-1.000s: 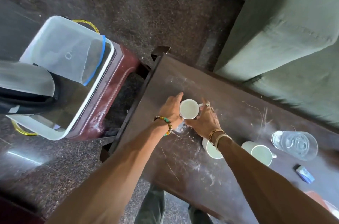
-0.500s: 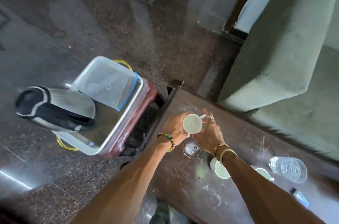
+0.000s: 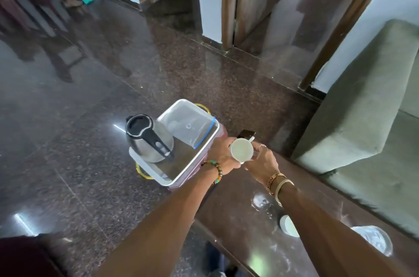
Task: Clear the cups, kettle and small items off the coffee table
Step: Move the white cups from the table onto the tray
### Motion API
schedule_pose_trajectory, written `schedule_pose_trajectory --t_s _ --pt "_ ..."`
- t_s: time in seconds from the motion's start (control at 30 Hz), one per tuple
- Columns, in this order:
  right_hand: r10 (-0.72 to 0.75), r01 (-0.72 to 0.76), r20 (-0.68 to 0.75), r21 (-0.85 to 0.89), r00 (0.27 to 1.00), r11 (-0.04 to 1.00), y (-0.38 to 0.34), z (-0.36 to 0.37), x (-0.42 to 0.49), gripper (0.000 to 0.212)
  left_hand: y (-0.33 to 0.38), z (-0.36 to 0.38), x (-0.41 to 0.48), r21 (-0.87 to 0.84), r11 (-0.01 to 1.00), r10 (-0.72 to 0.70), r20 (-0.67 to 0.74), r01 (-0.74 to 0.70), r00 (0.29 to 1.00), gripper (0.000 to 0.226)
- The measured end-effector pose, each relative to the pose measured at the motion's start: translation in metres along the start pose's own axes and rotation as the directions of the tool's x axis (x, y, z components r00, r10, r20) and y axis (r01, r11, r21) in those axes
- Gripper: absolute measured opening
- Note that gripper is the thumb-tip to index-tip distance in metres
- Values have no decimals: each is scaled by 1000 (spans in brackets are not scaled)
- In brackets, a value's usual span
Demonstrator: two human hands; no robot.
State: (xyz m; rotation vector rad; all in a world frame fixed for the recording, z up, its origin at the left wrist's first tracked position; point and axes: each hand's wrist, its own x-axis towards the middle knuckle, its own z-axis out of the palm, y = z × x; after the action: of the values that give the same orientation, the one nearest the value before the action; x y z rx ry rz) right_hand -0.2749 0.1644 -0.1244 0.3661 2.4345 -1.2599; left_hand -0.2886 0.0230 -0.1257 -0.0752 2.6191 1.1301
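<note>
holding a white cup (image 3: 241, 149) in both hands over the far-left end of the coffee table (image 3: 238, 220).
left hand (image 3: 223, 155) curls round the cup's left side; right hand (image 3: 260, 161) grips its right side, next to the handle. cup upright, mouth up, off the table, just beside the rim of a white plastic tub (image 3: 165, 181). tub sits past the table end on a reddish stool (image 3: 223, 133). steel kettle (image 3: 147, 140) with black lid and handle stands in the tub's near part; clear lid (image 3: 188, 127) with a blue edge leans tilted in the far part. second white cup (image 3: 287, 225) on the table, partly hidden by the right forearm. clear glass item (image 3: 374, 240) near it, too blurred to name. grey-green sofa (image 3: 362, 117) beyond the table.
</note>
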Motion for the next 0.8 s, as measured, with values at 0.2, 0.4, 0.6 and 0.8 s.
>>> schedule_pose_trajectory --t_s 0.2,0.4,0.6,0.8 --pt "-35 33 64 45 997 998 -37 10 -26 37 -5 -41 -26 -114 986 -115 30 118 993 65" --pt "-70 65 37 116 997 991 -94 13 -21 35 -1 -91 -16 -345 915 -209 33 207 977 71" --pt "-35 31 33 115 999 993 -112 57 11 36 -44 -114 21 -413 856 -288 119 311 950 76" --pt "34 -33 -7 124 999 992 -145 105 66 43 -84 -148 83 -383 852 -302 194 356 933 66"
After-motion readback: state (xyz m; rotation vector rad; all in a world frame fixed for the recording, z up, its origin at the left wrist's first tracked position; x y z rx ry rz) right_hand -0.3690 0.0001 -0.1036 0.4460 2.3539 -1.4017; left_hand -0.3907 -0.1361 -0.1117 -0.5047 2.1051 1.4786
